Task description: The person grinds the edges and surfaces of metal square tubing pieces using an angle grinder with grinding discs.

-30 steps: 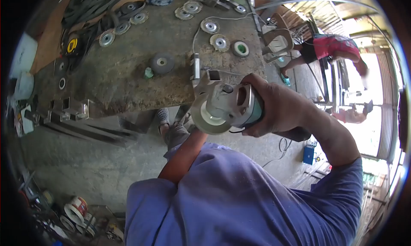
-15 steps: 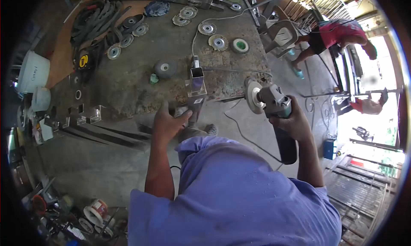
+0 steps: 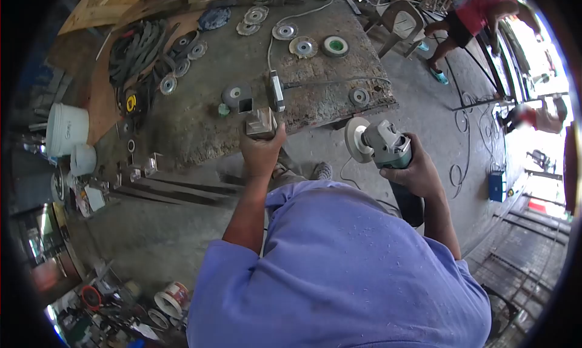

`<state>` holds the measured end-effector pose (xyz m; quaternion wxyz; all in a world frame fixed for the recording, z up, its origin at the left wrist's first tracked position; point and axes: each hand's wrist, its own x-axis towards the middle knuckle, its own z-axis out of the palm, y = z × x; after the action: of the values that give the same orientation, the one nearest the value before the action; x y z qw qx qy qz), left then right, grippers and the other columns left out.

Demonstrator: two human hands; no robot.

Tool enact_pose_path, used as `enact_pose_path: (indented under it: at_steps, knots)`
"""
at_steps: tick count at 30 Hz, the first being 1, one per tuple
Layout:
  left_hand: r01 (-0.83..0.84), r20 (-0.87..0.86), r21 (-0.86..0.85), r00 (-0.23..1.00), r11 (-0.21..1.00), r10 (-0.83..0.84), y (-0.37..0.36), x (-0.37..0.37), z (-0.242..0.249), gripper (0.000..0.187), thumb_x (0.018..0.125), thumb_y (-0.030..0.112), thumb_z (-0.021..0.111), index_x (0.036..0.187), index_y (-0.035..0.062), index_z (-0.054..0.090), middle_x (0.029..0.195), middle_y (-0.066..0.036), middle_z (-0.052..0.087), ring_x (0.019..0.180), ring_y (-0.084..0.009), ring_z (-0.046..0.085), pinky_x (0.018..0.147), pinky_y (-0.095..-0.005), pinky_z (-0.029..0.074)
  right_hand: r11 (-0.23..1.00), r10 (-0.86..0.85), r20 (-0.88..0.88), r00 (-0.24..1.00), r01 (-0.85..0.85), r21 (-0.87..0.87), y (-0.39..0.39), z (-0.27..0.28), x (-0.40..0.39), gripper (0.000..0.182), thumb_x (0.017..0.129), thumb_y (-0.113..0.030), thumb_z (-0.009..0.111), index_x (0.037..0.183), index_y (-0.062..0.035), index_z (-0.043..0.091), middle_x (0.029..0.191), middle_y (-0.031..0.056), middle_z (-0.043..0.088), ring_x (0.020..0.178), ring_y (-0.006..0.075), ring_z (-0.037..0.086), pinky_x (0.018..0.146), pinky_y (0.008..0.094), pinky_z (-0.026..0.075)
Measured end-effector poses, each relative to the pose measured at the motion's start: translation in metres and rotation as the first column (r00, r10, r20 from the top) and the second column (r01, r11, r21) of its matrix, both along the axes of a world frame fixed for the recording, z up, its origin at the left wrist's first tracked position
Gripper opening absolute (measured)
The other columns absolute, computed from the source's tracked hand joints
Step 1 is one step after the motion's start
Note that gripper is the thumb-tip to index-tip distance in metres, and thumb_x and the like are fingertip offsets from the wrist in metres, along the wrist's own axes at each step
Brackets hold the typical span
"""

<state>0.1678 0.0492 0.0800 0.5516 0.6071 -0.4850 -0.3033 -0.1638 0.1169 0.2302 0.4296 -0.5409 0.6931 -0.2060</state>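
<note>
At the left of the frame stand two round, white plastic buckets [image 3: 66,130], and near the centre the left hand [image 3: 262,153], loosely spread a moment earlier, now closes around one shiny, square-edged metal piece [image 3: 260,125] at the rough, scarred edge of the table [image 3: 200,121]. Right of centre, the right hand [image 3: 418,173] is wrapped around one grinder [image 3: 388,143] with a single pale, round disc [image 3: 356,140]; at upper right, a person in red [image 3: 482,12] bends over.
</note>
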Motion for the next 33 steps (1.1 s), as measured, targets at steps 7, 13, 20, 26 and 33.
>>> enact_pose_path:
  at_steps: [7, 13, 20, 26, 33]
  knots:
    - [0.004, 0.246, -0.069, 0.969, 0.998, 0.013, -0.013, 0.019, -0.017, 0.073, 0.069, 0.036, 0.095, 0.123, 0.0028, 0.058, 0.102, -0.014, 0.068, 0.091, -0.0347, 0.070, 0.078, -0.0464, 0.057, 0.956, 0.290, 0.063, 0.955, -0.292, 0.025, -0.038, 0.030, 0.032, 0.093, 0.065, -0.029, 0.093, 0.141, -0.0003, 0.048, 0.117, 0.0168, 0.070, 0.108, 0.0267, 0.069, 0.096, 0.0370, 0.053]
    - [0.137, 0.145, 0.025, 0.980, 0.990, -0.140, -0.009, 0.025, -0.069, 0.072, 0.065, 0.037, 0.096, 0.119, 0.0046, 0.060, 0.103, -0.018, 0.072, 0.090, -0.0360, 0.073, 0.075, -0.0439, 0.059, 0.776, 0.622, -0.229, 0.749, -0.628, 0.057, -0.091, 0.089, 0.095, 0.095, 0.063, -0.028, 0.094, 0.140, -0.0018, 0.046, 0.109, 0.0223, 0.072, 0.106, 0.0376, 0.071, 0.092, 0.0417, 0.054]
    - [0.114, 0.174, -0.068, 0.980, 0.991, -0.101, -0.001, 0.027, -0.060, 0.068, 0.064, 0.036, 0.096, 0.111, 0.0035, 0.059, 0.097, -0.019, 0.070, 0.084, -0.0396, 0.070, 0.072, -0.0464, 0.054, 0.593, 0.792, -0.294, 0.536, -0.790, 0.156, -0.133, 0.106, 0.159, 0.089, 0.066, -0.032, 0.092, 0.136, -0.0018, 0.046, 0.101, 0.0223, 0.073, 0.100, 0.0379, 0.073, 0.086, 0.0424, 0.056]
    - [0.157, 0.161, -0.149, 0.978, 0.976, -0.133, -0.008, 0.024, -0.125, 0.068, 0.063, 0.037, 0.095, 0.108, 0.0024, 0.059, 0.091, -0.019, 0.062, 0.083, -0.0429, 0.063, 0.076, -0.0511, 0.050, 0.557, 0.829, -0.263, 0.493, -0.771, 0.310, -0.143, 0.106, 0.196, 0.100, 0.063, -0.032, 0.097, 0.142, -0.0059, 0.042, 0.114, 0.0178, 0.070, 0.109, 0.0326, 0.071, 0.094, 0.0412, 0.053]
    - [0.144, 0.235, -0.137, 0.966, 0.980, -0.109, -0.005, 0.028, -0.089, 0.066, 0.065, 0.037, 0.093, 0.108, 0.0011, 0.059, 0.090, -0.018, 0.062, 0.082, -0.0436, 0.062, 0.077, -0.0513, 0.050, 0.530, 0.843, -0.277, 0.460, -0.798, 0.287, -0.154, 0.110, 0.183, 0.094, 0.064, -0.033, 0.096, 0.138, -0.0038, 0.044, 0.112, 0.0207, 0.071, 0.104, 0.0349, 0.073, 0.091, 0.0422, 0.056]
